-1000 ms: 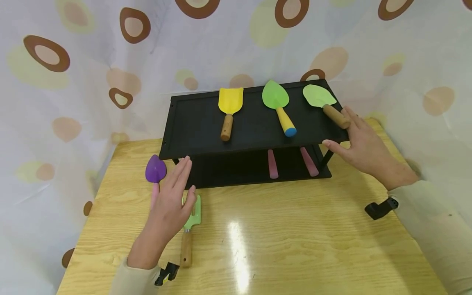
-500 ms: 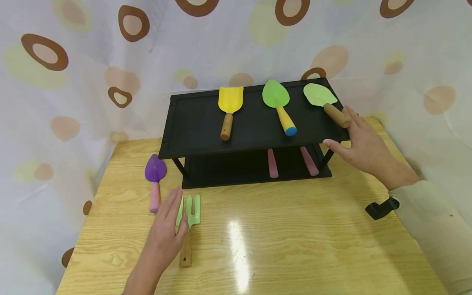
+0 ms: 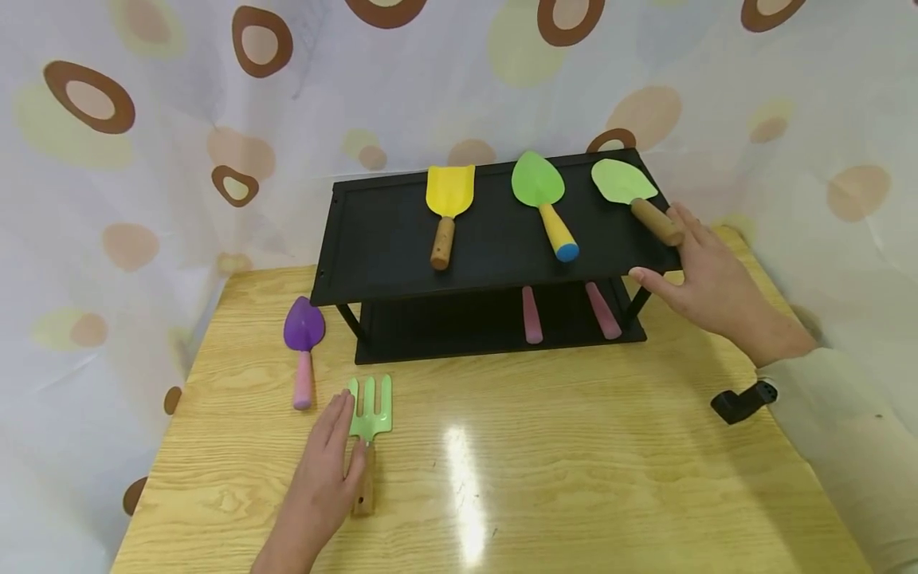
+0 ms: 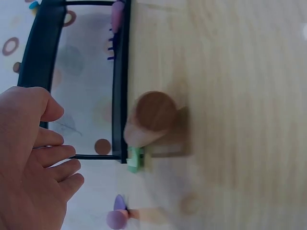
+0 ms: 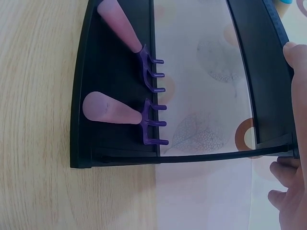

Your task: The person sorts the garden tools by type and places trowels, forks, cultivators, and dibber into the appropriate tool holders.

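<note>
My left hand (image 3: 319, 478) hovers at the front left with relaxed fingers, holding nothing. It partly covers a light-green hand fork (image 3: 370, 418) with a wooden handle, whose butt (image 4: 156, 111) faces the left wrist camera. My right hand (image 3: 717, 279) grips the right front corner of a black two-tier shelf (image 3: 380, 239); its thumb lies at the front edge and its fingers along the end. On the top tier lie a yellow shovel (image 3: 449, 191), a green trowel (image 3: 538, 179) with a yellow handle, and a pale-green trowel (image 3: 620, 182) whose wooden handle reaches my right fingers.
Two purple rakes with pink handles lie on the lower tier, one rake (image 5: 112, 112) nearer the shelf's end than the other rake (image 5: 122, 28). A purple trowel (image 3: 304, 323) lies on the wooden table (image 3: 574, 462) left of the shelf. A patterned curtain (image 3: 402, 96) hangs behind.
My left hand has drawn back from the shelf's left front corner toward me, down over the green fork. My right hand stays at the shelf's right corner.
</note>
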Tool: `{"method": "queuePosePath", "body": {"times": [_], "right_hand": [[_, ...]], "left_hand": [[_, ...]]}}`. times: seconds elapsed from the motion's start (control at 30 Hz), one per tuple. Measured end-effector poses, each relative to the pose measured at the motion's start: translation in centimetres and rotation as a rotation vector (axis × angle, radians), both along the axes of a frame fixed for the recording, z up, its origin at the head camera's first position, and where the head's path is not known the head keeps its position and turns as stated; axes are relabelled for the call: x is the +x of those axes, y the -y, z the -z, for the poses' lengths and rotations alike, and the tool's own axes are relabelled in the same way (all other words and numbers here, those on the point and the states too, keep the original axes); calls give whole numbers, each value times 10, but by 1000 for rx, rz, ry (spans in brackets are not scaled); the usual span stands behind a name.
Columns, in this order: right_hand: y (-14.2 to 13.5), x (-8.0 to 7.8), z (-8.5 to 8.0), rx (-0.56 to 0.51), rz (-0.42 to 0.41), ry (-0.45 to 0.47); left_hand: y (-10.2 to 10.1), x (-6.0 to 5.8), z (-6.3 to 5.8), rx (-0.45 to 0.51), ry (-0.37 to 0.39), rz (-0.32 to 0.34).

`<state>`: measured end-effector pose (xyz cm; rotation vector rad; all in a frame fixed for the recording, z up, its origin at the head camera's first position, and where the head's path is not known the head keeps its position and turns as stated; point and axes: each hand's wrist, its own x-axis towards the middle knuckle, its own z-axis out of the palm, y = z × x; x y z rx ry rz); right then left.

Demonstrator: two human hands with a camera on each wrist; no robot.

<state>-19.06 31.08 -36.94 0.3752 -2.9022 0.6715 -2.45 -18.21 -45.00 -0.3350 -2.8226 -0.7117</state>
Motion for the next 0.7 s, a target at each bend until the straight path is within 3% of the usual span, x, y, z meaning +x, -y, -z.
{"method": "queuePosePath", "body": {"times": [0.27,0.53,0.7], "right_hand": [[0,0,0,-6,10,-2],[-1,-2,-3,-4,8,-10],[0,-2,-4,0,5,16]], "left_hand": [[-3,12,19,-21,-15,10],[-4,22,32,-52,135,30],[-5,27,40,-91,153,46]]}}
